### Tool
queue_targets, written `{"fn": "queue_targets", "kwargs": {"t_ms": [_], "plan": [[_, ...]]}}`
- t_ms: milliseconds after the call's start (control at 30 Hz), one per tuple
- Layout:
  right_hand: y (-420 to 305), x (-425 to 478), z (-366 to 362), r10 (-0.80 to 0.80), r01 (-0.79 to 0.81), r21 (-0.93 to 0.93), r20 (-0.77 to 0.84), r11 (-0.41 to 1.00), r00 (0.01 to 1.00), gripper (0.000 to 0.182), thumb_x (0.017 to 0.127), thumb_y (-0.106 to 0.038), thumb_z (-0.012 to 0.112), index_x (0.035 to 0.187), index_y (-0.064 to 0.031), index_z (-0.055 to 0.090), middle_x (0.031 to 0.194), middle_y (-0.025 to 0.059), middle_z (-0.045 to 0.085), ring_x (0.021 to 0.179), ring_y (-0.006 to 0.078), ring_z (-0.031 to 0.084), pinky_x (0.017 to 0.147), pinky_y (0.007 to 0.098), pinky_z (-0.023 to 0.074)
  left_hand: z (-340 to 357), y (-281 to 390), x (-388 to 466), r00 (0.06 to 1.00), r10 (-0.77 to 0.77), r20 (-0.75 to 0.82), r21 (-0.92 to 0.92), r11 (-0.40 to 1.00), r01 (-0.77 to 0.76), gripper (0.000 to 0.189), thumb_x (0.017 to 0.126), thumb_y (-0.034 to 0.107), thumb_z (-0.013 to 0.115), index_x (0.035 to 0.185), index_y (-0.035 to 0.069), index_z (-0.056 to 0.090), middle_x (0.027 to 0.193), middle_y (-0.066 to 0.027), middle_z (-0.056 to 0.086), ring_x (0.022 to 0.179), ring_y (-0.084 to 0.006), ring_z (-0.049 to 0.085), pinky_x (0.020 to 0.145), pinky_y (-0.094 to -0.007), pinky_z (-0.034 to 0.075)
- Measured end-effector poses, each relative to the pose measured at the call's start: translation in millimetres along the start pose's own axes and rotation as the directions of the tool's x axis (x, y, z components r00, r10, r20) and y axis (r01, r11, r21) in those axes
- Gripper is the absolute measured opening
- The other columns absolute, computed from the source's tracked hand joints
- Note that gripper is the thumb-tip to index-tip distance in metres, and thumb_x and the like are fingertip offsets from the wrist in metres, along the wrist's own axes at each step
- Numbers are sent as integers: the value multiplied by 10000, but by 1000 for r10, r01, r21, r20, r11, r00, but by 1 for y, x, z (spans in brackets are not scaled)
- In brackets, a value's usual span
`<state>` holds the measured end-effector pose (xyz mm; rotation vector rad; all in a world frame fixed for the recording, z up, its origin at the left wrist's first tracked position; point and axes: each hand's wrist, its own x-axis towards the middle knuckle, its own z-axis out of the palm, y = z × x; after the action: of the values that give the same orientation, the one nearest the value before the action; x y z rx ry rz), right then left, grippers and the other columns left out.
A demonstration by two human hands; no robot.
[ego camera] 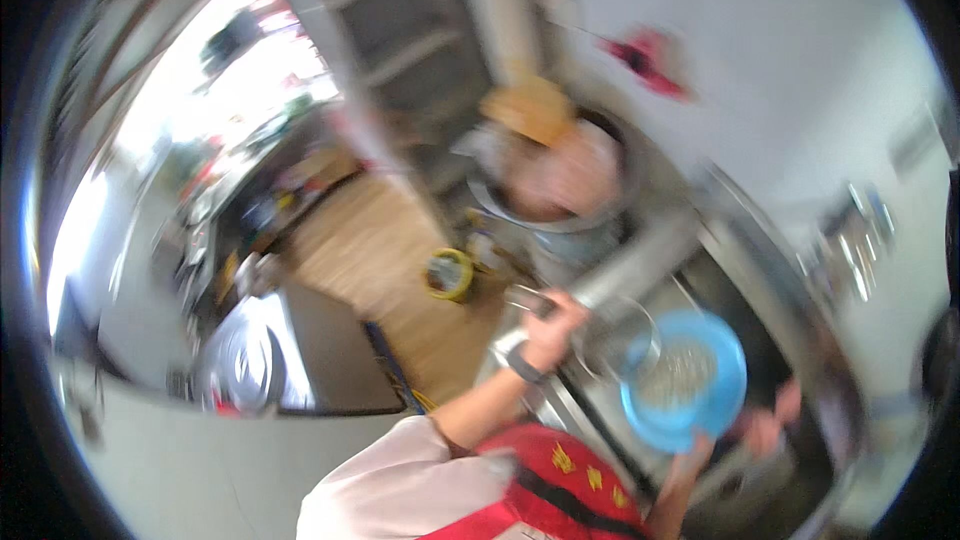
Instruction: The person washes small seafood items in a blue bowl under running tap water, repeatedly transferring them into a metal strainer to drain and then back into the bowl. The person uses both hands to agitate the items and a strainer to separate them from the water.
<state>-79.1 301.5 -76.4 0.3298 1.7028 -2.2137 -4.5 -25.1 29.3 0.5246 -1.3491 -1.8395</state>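
A metal handle is gripped in my left hand [551, 322], which has a dark band at the wrist. Beyond the fingers, a blurred round metal-rimmed utensil [654, 334], possibly a strainer, overlaps the left side of a light blue basin [729, 367]. Pale, grainy contents [679, 375] lie in the basin; what they are cannot be made out. My right hand [696, 451] is at the basin's near rim, with its fingers partly hidden. The basin is over a metal sink [720, 285].
Behind the sink stands a large round container [487, 199] with a blurred yellow-orange item [532, 109] above it. A yellow-rimmed bucket [448, 274] is on the brown floor [360, 240]. Metal shelving [405, 22] rises behind. Blurred pinkish shapes [761, 431] show beside the basin.
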Motion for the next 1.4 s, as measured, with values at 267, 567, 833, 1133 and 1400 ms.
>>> {"fn": "queue_targets", "kwargs": {"t_ms": [267, 567, 833, 1133, 1400], "plan": [[-57, 40, -35, -304, 365, 185, -294, 912, 906, 613, 603, 72, 530, 1197, -44, 438, 976, 97, 523, 898, 237, 531, 786, 356, 454, 44, 16, 10, 994, -65, 91, 22, 998, 63, 267, 730, 11, 596, 548, 99, 421, 524, 47, 399, 462, -44, 344, 435, -215, 250], [-122, 11, -38, -167, 165, -46, -471, 985, 866, 466, 622, 61, 533, 1084, 1, 517, 905, 100, 568, 784, 213, 555, 670, 326, 472, 103, -27, 12, 903, -205, 377, 368, 928, 57, 288, 727, 60, 638, 508, 50, 451, 490, 61, 379, 476, -35, 324, 429, -252, 254], [-149, 10, -34, -316, 277, -159, -346, 948, 883, 376, 609, 63, 542, 981, 28, 585, 847, 92, 612, 728, 199, 583, 666, 319, 473, 146, -23, 8, 879, -212, 427, 355, 934, 52, 233, 706, 80, 630, 526, -1, 507, 496, 34, 458, 470, -48, 386, 435, -252, 300], [-170, 15, -23, -417, 366, -235, -227, 900, 880, 308, 578, 71, 552, 872, 25, 632, 770, 73, 634, 654, 157, 582, 623, 283, 470, 164, -32, 10, 892, -324, 315, 330, 919, 217, 177, 695, 111, 628, 569, -2, 576, 523, 35, 490, 492, -56, 413, 464, -257, 326], [-177, 15, -13, -515, 461, -277, -172, 843, 839, 274, 575, 83, 550, 823, 16, 648, 738, 50, 640, 617, 121, 570, 589, 259, 461, 174, -26, 5, 903, -308, 300, 309, 927, 214, 179, 699, 76, 617, 549, 8, 548, 516, 47, 473, 484, -44, 391, 454, -243, 308]]}}
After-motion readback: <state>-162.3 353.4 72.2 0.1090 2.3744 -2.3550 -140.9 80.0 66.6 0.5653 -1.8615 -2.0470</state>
